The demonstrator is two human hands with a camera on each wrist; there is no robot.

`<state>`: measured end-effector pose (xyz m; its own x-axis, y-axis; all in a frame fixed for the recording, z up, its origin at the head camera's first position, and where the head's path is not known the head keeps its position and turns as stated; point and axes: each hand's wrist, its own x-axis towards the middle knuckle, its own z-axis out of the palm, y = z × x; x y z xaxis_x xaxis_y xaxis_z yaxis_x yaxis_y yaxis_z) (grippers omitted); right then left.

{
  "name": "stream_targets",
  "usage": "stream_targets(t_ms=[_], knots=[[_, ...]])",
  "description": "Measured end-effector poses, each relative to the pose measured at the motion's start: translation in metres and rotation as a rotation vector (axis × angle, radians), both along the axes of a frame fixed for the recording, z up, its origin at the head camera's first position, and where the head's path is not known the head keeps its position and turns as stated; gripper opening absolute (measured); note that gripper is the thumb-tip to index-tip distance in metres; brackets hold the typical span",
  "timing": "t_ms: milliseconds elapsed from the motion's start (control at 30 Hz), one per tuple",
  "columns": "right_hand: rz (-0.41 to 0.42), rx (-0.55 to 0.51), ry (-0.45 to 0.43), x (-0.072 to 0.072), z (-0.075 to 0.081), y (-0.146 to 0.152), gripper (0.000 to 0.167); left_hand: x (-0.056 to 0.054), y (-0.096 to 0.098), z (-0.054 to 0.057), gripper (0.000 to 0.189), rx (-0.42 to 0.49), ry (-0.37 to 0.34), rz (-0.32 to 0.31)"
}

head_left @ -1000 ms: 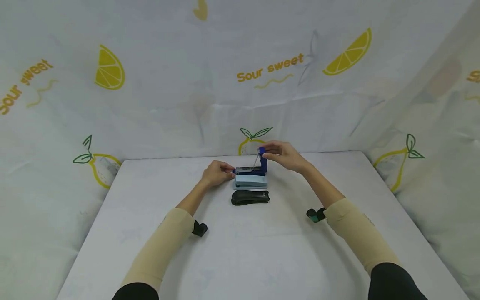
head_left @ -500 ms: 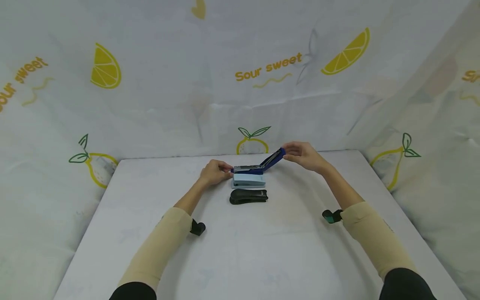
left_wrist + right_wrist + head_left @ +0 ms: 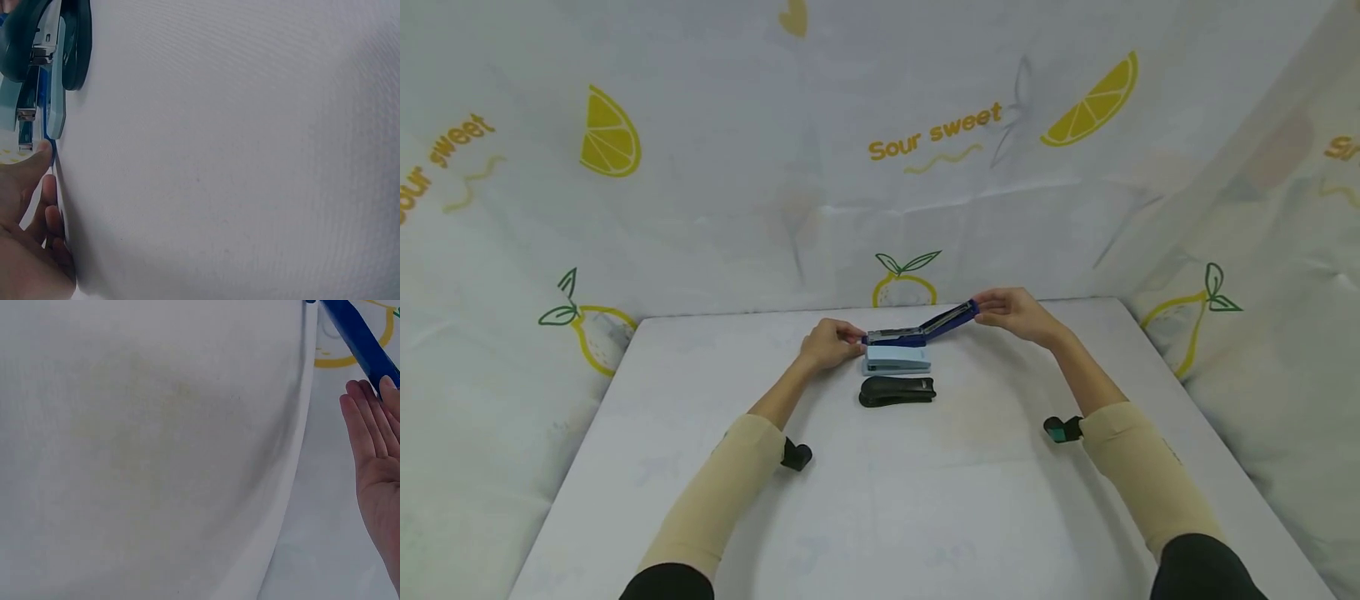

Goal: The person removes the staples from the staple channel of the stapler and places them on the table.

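Observation:
A blue stapler (image 3: 951, 318) lies spread wide at the far side of the table, its base flat and its top arm slanting up to the right. My left hand (image 3: 830, 344) pinches the left end of the base; in the left wrist view its thumb (image 3: 42, 153) is against the blue tip. The raised end of the top arm is held by my right hand (image 3: 1018, 317), between thumb and straight fingers in the right wrist view. A light blue stapler (image 3: 897, 358) sits just in front of the blue one, and a black stapler (image 3: 897, 392) nearest me.
The white-covered table (image 3: 925, 500) ends close behind the blue stapler. A white curtain (image 3: 737, 208) with lemon prints hangs behind it and along both sides. The three staplers lie in a row, near one another.
My right hand has swung the blue stapler's top arm from upright over to the right and down, moving right with it. The left hand stays at the base; the other two staplers keep their places.

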<state>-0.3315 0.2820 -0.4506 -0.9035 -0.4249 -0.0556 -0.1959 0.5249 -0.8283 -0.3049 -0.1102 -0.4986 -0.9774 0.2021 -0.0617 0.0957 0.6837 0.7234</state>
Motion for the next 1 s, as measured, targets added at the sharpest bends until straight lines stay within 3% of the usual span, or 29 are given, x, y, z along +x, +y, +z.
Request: stream_targets(t_ms=[200,400,567,700,1000], knots=[[0.002,0.021,-0.033,0.002,0.001,0.004,0.05,-0.001,0.0,0.0,0.027,0.003,-0.002,-0.001],[0.017,-0.016,0.016,0.001,0.013,0.001,0.045,-0.001,0.0,-0.002,0.027,0.007,-0.002,0.0],[-0.032,-0.069,0.074,0.0,0.025,-0.011,0.042,-0.001,0.0,-0.002,0.027,0.014,-0.004,-0.001],[-0.018,-0.082,0.056,0.002,0.031,-0.026,0.04,-0.001,0.0,0.0,0.027,0.014,0.001,0.004],[0.078,-0.087,-0.011,0.004,0.021,-0.069,0.033,-0.001,-0.001,-0.004,0.027,0.019,-0.016,0.004]])
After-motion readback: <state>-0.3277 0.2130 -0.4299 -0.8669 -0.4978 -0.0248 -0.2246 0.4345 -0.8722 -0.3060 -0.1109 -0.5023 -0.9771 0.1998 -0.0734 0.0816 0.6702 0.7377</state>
